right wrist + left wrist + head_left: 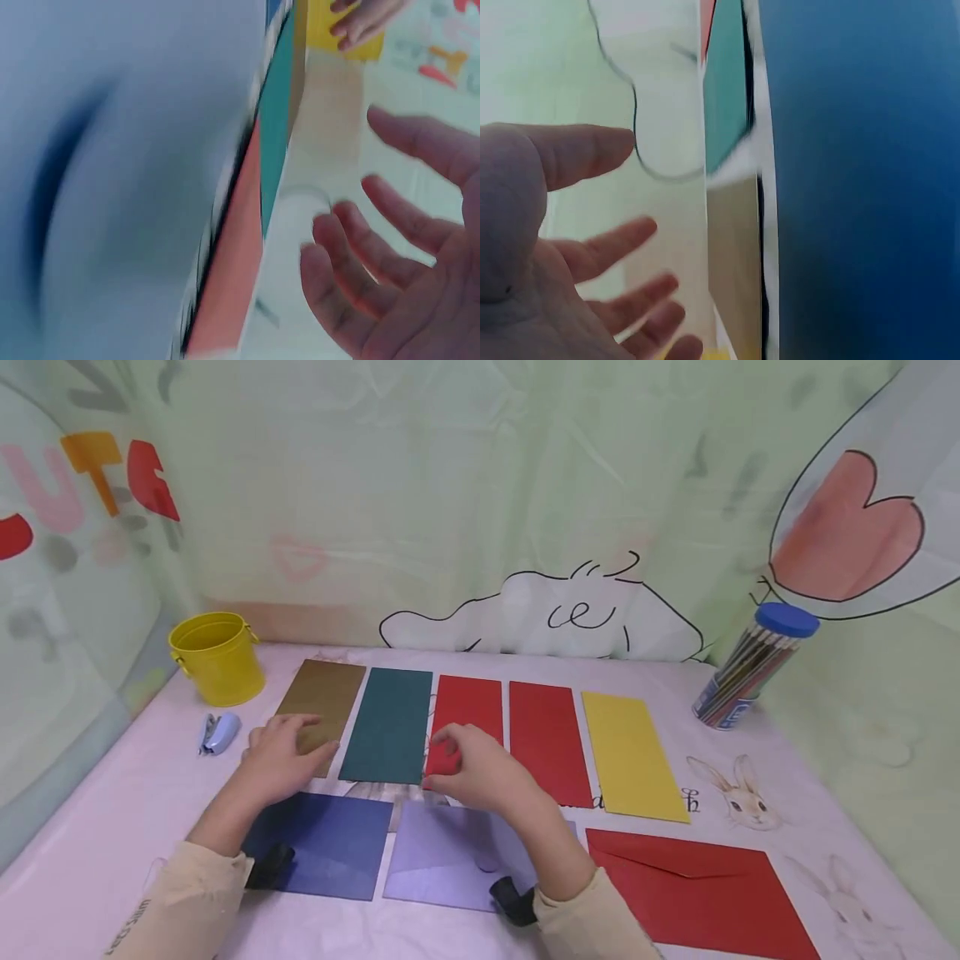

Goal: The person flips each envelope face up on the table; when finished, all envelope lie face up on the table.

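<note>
Laid flat on a pale pink surface (82, 877), eight paper rectangles in two rows, smooth and crisp-edged. In the far row, lengthwise, from left to right: a brown rectangle (330, 683), plain and dull; just beside it, a dark teal rectangle (388, 722); a bright red rectangle (471, 700); a second red rectangle (549, 743); a yellow rectangle (636, 756), slightly aslant. In the near row, crosswise: a deep blue rectangle (333, 843); a pale lilac rectangle (435, 852); on the right, a red envelope (705, 889) with its shallow, pointed flap facing up.

Over the near part of the brown rectangle, partly hiding it: the left hand (279, 760), with fingers (592, 154) loosely spread and nothing in their grasp. Over the near end of the first red rectangle: the right hand (483, 772), likewise released, fingers gently bent and apart.

At far left, a yellow bucket (232, 664); just in front of it, a small light blue stapler (220, 732). At far right, a clear tub of pencils (738, 677) under a blue lid (787, 619).
</note>
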The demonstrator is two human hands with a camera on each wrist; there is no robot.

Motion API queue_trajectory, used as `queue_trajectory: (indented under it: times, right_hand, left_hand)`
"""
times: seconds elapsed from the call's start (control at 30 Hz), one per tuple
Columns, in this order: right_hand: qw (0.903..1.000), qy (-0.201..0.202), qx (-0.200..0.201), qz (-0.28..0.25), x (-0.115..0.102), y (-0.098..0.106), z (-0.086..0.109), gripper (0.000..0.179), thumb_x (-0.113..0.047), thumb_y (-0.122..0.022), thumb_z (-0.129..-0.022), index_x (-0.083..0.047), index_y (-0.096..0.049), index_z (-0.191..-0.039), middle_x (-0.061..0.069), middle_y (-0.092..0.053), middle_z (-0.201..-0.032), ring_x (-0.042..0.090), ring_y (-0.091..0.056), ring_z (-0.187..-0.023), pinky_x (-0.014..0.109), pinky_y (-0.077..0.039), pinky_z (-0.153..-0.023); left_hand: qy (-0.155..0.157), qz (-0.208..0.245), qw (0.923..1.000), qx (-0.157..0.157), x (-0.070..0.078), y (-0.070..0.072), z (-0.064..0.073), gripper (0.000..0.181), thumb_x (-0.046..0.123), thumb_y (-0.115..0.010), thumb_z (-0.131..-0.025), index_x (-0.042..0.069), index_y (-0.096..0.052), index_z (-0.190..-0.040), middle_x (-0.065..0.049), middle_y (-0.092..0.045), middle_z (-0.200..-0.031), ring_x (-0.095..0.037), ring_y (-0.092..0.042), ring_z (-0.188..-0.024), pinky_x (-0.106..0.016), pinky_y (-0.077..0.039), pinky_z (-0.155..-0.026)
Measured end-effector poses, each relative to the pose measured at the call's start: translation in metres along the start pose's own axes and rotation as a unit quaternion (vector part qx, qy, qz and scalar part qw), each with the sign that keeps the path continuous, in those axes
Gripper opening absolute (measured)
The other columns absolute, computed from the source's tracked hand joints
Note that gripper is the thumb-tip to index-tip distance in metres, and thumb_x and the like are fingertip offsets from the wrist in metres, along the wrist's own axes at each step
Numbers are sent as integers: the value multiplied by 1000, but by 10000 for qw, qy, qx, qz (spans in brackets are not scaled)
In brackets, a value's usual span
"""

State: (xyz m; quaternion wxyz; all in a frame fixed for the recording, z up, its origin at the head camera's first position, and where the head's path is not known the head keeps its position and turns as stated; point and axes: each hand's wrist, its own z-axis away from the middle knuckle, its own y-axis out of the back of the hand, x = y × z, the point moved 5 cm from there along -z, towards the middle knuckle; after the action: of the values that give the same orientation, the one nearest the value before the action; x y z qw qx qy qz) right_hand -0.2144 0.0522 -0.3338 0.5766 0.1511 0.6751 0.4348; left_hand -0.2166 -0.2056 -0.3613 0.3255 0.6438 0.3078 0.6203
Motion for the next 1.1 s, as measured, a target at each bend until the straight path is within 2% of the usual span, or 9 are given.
queue_trajectory:
  times: [0.1, 0.2, 0.3, 0.43, 0.6, 0.73, 0.87, 1.1]
  right_hand:
    - [9996, -16, 57, 274, -20, -15, -9, 52, -23, -81, -85, -11, -61, -132, 9, -60, -117, 21, -60, -102, 37, -54, -81]
    - [9993, 48, 126, 349, -39, -32, -21, 52, -27, -81, -85, -15, -62, -133, 7, -60, -121, 19, -61, -106, 36, -54, -83]
    - [9989, 211, 187, 368, -53, -45, -31, 51, -28, -81, -86, -16, -63, -132, 6, -61, -121, 18, -61, -107, 34, -53, -85]
    - [9966, 461, 149, 666, -63, -64, -42, 50, -30, -79, -87, -18, -64, -133, 3, -61, -123, 16, -60, -109, 29, -52, -88]
    - [9928, 589, -73, 1045, -64, -82, -50, 50, -32, -77, -89, -23, -64, -136, 1, -59, -133, 19, -56, -121, 29, -49, -95]
    - [9910, 475, -501, 1143, -57, -91, -52, 55, -37, -77, -89, -27, -61, -140, 0, -54, -141, 21, -49, -128, 33, -48, -97]
    - [9875, 420, -811, 1282, -51, -94, -53, 58, -40, -77, -88, -29, -60, -142, -1, -52, -144, 21, -45, -128, 34, -48, -96]
    - [9809, 525, -994, 1590, -49, -95, -57, 57, -42, -73, -90, -35, -57, -144, -2, -48, -147, 22, -40, -130, 37, -43, -100]
  left_hand:
    - [303, -252, 9992, 73, -17, 5, 1, 71, 39, -64, -95, -8, -42, -143, -38, -23, -147, -61, -19, -128, -75, -20, -97]
    - [548, -584, 9968, 13, -32, 10, 3, 78, 43, -65, -94, -13, -39, -142, -40, -20, -145, -64, -17, -127, -76, -17, -97]
    - [644, -751, 9950, -144, -42, 10, 5, 85, 48, -63, -94, -17, -37, -142, -42, -23, -141, -64, -20, -126, -76, -19, -97]
    - [678, -943, 9930, -226, -51, 9, 8, 86, 49, -62, -94, -18, -36, -142, -43, -31, -136, -63, -26, -123, -74, -24, -94]
    - [659, -1161, 9910, -94, -53, 8, 10, 85, 51, -64, -93, -18, -43, -136, -42, -38, -132, -61, -31, -120, -73, -28, -92]
    - [734, -1128, 9909, -35, -52, 5, 12, 88, 51, -68, -90, -20, -42, -134, -44, -38, -131, -62, -31, -119, -75, -28, -94]
    - [782, -1014, 9918, 51, -51, 0, 12, 86, 44, -71, -90, -20, -39, -137, -45, -36, -131, -63, -30, -119, -75, -27, -96]
    - [765, -855, 9932, 210, -49, 1, 8, 87, 38, -73, -90, -19, -34, -142, -46, -34, -133, -65, -28, -121, -75, -24, -97]
